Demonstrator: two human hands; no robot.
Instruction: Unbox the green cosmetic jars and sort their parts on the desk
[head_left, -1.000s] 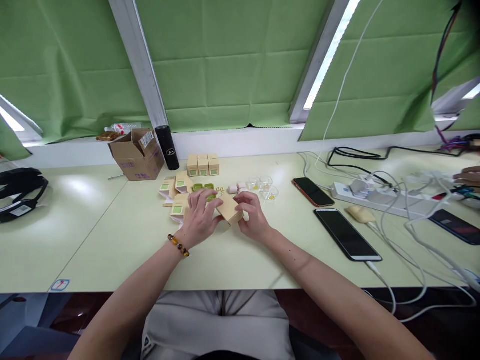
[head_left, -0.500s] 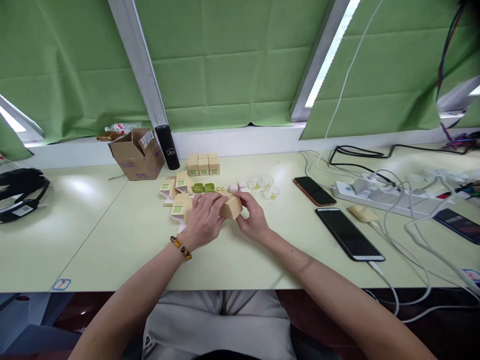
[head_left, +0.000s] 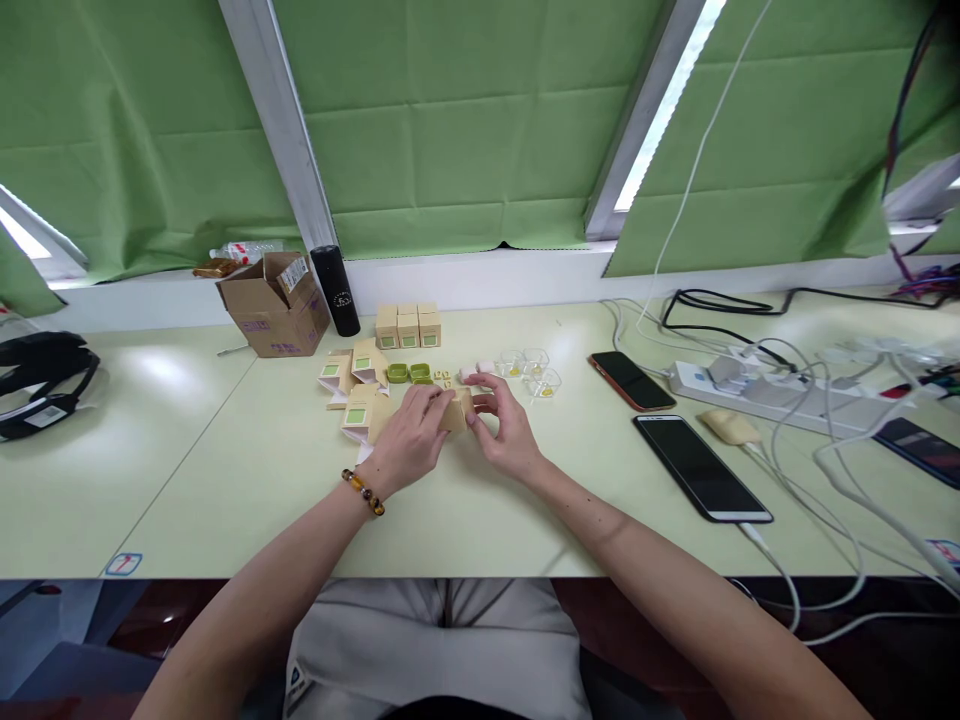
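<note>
My left hand (head_left: 411, 425), with a beaded bracelet at the wrist, is closed around a small tan cardboard box (head_left: 455, 412) just above the table. At the box's right end, my right hand (head_left: 504, 425) grips the edge with thumb and curled fingers. Part of the box is hidden behind my left fingers. Left of my hands lie several open cardboard boxes (head_left: 366, 412) with green labels. Just beyond are two green trays (head_left: 409, 373), small yellowish pieces (head_left: 442, 376), pale pink pieces (head_left: 486, 367) and three clear containers (head_left: 544, 384).
Three closed small boxes (head_left: 408, 327) stand at the back, near a black bottle (head_left: 336, 290) and a larger open carton (head_left: 277, 310). Phones (head_left: 701, 468), a power strip (head_left: 772, 395) and loose white cables (head_left: 814, 510) occupy the right side. A black headset (head_left: 45, 385) lies far left.
The small box has turned between my hands, so less of its end face shows. My right fingers have spread and shifted along its right end. My left hand keeps its hold.
</note>
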